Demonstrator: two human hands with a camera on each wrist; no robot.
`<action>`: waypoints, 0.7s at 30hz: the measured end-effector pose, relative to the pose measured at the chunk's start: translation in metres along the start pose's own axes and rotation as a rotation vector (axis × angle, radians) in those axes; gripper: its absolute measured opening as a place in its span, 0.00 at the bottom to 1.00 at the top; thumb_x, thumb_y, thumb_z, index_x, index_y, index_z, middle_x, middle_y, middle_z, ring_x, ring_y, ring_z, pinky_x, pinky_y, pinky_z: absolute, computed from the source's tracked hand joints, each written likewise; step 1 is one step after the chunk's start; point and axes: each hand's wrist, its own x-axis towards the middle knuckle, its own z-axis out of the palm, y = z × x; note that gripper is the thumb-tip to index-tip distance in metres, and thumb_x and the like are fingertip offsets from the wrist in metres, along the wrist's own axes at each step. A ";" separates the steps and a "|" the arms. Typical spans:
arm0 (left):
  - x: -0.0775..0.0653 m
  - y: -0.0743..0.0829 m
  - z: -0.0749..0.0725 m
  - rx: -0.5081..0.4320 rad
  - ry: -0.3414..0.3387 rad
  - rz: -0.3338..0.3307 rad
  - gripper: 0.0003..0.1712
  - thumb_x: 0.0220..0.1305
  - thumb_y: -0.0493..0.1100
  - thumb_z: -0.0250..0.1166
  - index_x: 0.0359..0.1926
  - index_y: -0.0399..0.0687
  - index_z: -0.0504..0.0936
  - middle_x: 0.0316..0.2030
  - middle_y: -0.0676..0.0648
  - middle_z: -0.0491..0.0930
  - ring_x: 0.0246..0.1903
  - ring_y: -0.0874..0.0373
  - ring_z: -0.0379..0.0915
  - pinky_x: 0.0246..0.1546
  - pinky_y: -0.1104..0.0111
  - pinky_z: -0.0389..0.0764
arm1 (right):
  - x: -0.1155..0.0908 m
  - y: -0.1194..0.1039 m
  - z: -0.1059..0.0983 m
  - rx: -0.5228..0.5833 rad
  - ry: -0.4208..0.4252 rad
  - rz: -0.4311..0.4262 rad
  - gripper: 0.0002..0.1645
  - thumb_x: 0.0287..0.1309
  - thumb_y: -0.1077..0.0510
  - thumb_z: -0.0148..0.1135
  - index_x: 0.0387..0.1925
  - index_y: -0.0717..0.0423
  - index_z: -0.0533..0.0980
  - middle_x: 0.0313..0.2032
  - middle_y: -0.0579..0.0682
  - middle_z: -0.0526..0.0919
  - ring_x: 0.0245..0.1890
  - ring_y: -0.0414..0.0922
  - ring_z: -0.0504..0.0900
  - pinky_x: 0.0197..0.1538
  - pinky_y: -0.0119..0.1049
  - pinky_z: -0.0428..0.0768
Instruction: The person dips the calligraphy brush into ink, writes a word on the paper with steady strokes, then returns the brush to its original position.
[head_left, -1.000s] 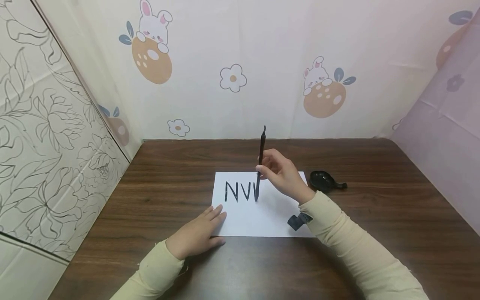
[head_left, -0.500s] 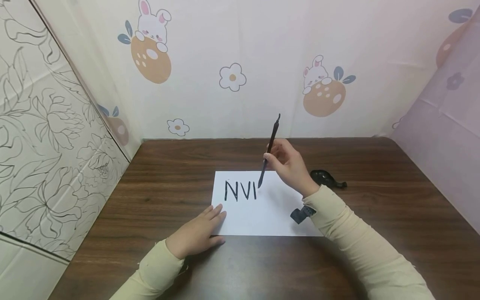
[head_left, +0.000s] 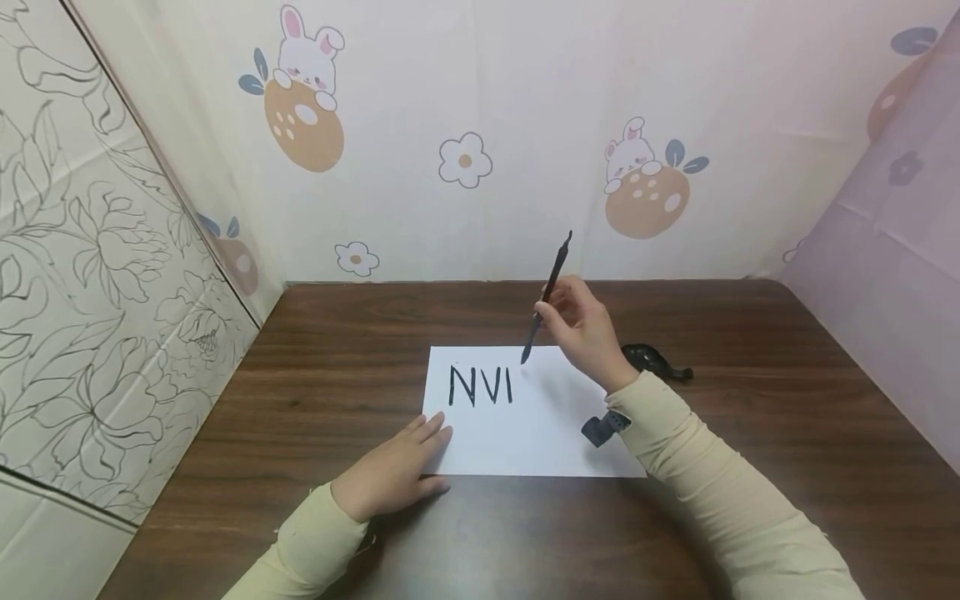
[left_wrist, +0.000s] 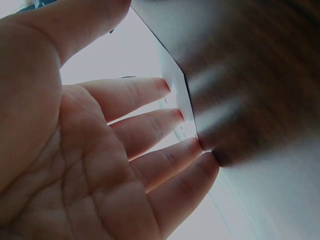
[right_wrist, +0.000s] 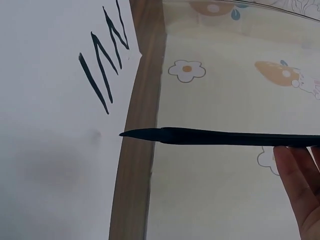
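My right hand [head_left: 585, 333] pinches a dark writing brush [head_left: 553, 279] partway along its handle, its tail end leaning to the right. In the right wrist view the pointed tip of the brush [right_wrist: 145, 134] shows apart from the paper, a soft shadow lying below. A white sheet of paper [head_left: 525, 442] bears the black painted letters N, V and I [head_left: 510, 386] along its upper left. At the sheet's lower left corner my left hand [head_left: 390, 467] rests with fingers spread and straight, fingertips on the paper's edge; the left wrist view shows its palm [left_wrist: 85, 175].
A black dish with a short handle [head_left: 652, 360] stands right of the paper, partly behind the right wrist. A small black device [head_left: 600, 430] is strapped at that wrist. The brown wooden table [head_left: 337, 333] ends at a patterned cloth wall [head_left: 525, 208].
The brush has lifted off the foot of the letter I and moved up and to the right, now tilted. The left hand has stayed in place.
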 end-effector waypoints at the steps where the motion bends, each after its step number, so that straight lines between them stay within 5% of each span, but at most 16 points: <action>1: 0.000 0.000 0.000 0.001 0.000 0.000 0.39 0.63 0.51 0.67 0.70 0.39 0.66 0.73 0.39 0.59 0.72 0.36 0.53 0.70 0.47 0.62 | 0.000 0.001 0.000 -0.003 0.006 -0.002 0.14 0.64 0.64 0.62 0.49 0.59 0.71 0.37 0.54 0.80 0.35 0.48 0.84 0.39 0.26 0.83; 21: 0.001 -0.002 0.002 0.015 0.004 0.010 0.39 0.63 0.52 0.66 0.70 0.39 0.66 0.73 0.38 0.60 0.72 0.36 0.54 0.70 0.46 0.62 | -0.005 0.004 0.006 -0.037 0.012 -0.013 0.15 0.63 0.65 0.62 0.50 0.57 0.71 0.38 0.52 0.80 0.35 0.45 0.84 0.40 0.28 0.82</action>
